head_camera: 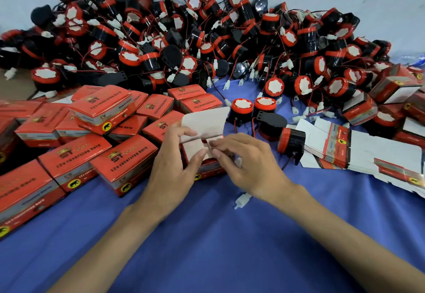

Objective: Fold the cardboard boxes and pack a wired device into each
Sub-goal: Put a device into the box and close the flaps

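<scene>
L hand (176, 166), R hand (249, 166) pinch box (204, 120) flaps.

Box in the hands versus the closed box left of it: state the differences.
The held box has its lid flap raised, pale inside showing; the closed box is shut, red top up. The left hand and right hand hold the held box; the closed box lies untouched. Both are red-printed.

The open box (204, 120) hides its contents; closed boxes (25, 189) run off left.
</scene>
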Demonstrator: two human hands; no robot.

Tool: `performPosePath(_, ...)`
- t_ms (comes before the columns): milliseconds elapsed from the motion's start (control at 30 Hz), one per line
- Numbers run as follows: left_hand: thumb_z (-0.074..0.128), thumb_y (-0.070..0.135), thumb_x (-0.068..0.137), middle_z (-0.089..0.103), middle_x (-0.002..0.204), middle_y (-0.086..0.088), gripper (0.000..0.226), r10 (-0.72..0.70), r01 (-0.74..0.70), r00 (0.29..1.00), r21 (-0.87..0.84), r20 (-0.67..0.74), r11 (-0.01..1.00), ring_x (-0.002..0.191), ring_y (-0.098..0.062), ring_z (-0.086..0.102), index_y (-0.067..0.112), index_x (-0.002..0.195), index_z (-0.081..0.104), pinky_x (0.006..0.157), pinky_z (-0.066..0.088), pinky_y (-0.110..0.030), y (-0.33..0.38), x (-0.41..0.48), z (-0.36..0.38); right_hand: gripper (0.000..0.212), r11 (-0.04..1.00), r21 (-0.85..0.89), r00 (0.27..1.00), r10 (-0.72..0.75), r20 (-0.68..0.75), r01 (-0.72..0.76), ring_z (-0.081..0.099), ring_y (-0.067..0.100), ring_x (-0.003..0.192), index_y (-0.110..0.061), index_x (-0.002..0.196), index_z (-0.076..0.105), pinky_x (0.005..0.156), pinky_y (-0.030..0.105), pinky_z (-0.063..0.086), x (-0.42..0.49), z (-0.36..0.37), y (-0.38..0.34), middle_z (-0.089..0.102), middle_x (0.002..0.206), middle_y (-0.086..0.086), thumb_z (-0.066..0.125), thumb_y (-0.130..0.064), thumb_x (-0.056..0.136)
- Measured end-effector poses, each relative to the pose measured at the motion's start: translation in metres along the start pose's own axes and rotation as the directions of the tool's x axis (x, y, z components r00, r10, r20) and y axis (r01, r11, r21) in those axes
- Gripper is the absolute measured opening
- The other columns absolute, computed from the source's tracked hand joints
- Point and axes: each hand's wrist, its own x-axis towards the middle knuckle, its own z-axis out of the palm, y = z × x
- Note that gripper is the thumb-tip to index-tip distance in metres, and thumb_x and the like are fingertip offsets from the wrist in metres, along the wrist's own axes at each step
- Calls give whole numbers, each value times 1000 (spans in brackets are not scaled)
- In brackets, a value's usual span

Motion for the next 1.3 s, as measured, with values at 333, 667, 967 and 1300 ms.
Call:
performPosePath(333, 53, 48, 89, 61, 118, 18, 33, 92, -93, 995, 3, 39, 996, 113, 5, 54, 33, 117, 59, 93, 45, -16, 4, 3, -8, 37, 766, 524, 922, 366, 122, -373, 58, -5, 78, -25, 105, 72, 71, 13, 43, 10, -10, -1, 64, 84, -12, 53, -48, 83)
performPosePath(667, 67, 26, 85, 61, 124, 7, 37, 231, -275, 957, 286, 178, 918, 122, -8, 54, 10, 118, 68, 108, 38, -21, -2, 2, -15, 37, 915, 370, 981, 107, 163, -162, 53, 17, 125, -4, 119, 64, 102, 35, 47, -6, 1, 19, 55, 127, -5, 69, -9, 83)
performPosePath(967, 55, 27, 92, 62, 123, 5, 34, 336, -388, 915, 264, 223, 883, 120, -11, 58, 13, 121, 64, 105, 44, -26, -4, -1, -20, 30, 935, 338, 991, 76, 111, -110, 54, 13, 103, -9, 114, 69, 94, 30, 44, -4, -5, 17, 64, 115, -4, 66, -18, 86)
performPosePath(1300, 51, 26, 95, 56, 134, -2, 40, 347, -423, 901, 338, 262, 841, 128, -17, 53, 9, 130, 59, 107, 42, -31, -3, -5, -21, 31, 918, 376, 990, 88, 113, -125, 56, 17, 117, -6, 116, 67, 98, 27, 46, -8, -7, 18, 64, 121, 3, 65, -14, 87)
